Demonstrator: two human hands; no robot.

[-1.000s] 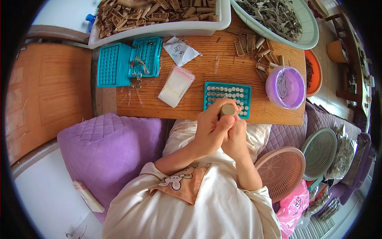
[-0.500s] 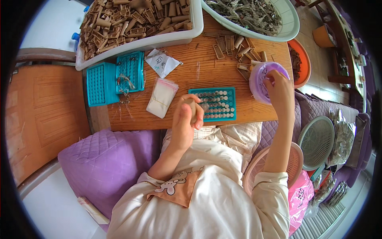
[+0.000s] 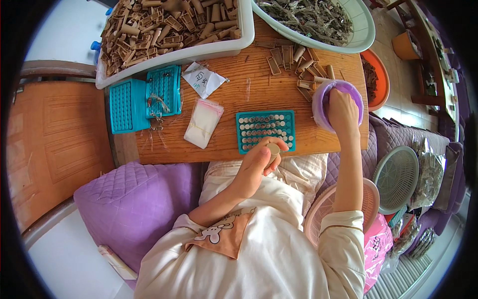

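My left hand (image 3: 255, 165) is wrapped round a tan plastic casing (image 3: 273, 148), its round end facing up, just off the table's front edge. Right behind it lies a small teal tray (image 3: 292, 122) set with rows of round silver cells, its front partly covered by my fingers. My right hand (image 3: 343, 110) reaches down into a purple bag-lined tub (image 3: 318, 110) at the table's right side. The fingers of that hand are hidden inside, so what they touch does not show.
A white bin (image 3: 246, 35) of brown casings fills the back left; a pale green basket (image 3: 366, 37) of wrapped metallic bits stands behind. Loose casings (image 3: 287, 55) lie near the tub. Teal trays (image 3: 127, 107), plastic bags (image 3: 203, 123) and a white packet (image 3: 203, 82) are at left.
My left hand has come right and nearer to me with the casing, uncovering more of the tray. My right hand has sunk deeper into the purple tub.
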